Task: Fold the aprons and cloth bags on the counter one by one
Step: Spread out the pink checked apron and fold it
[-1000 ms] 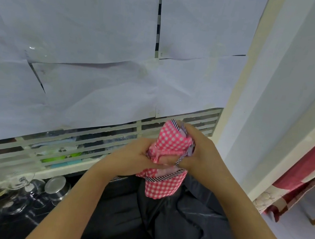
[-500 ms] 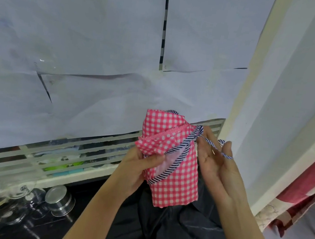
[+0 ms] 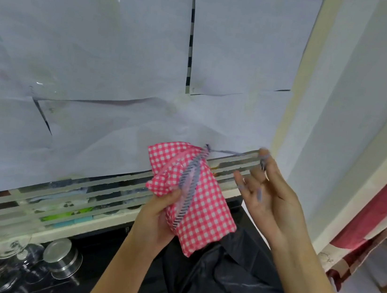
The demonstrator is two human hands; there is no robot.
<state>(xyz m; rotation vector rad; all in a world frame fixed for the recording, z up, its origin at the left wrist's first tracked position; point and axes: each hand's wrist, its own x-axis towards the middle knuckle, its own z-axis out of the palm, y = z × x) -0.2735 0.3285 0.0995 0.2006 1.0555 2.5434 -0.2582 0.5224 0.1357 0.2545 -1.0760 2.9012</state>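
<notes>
Head view: the gingham apron (image 3: 205,197) is sitting folded into a compact bundle, held in the air above the counter (image 3: 99,252); its long axis is tilting from upper left to lower right
Left hand (image 3: 156,217): is gripping the bundle's lower left flank; fingers curled round it, thumb lying on the front
Tie strap (image 3: 233,153): is stretching taut from the bundle's top across to the right hand
Right hand (image 3: 267,195): is standing just right of the bundle, apart from it; fingers spread and nearly straight; strap is hanging over the raised forefinger; any pinch is too blurred to tell
Deciding relation: strap end is lying rightward, so the right hand is nearer for winding, judging by layout; left is acting as anchor
Surroundings: black cloth (image 3: 231,281) is lying crumpled directly below; glassware (image 3: 1,251) and steel lid (image 3: 62,255) are sitting lower left; red curtain (image 3: 370,218) is hanging far right; nothing is standing between hands and bundle
</notes>
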